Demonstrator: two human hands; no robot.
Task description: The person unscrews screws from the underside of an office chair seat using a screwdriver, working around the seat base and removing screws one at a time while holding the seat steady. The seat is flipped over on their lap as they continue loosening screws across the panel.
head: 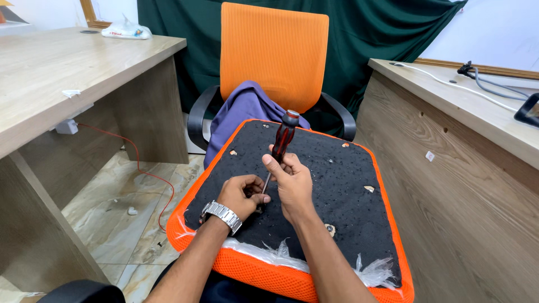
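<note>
Currently: screwdriver, red-black handle, upright on black underside of orange seat cushion; right hand wrapped closed around lower handle; left hand pinches shaft near tip, steadying; fastener under tip hidden. Judged step: driving or loosening screw mid-panel; next move calls for downward pressure, shaft kept vertical, tip seated.

Single head cam; looks down & fwd, close over hands; chair back beyond.
</note>
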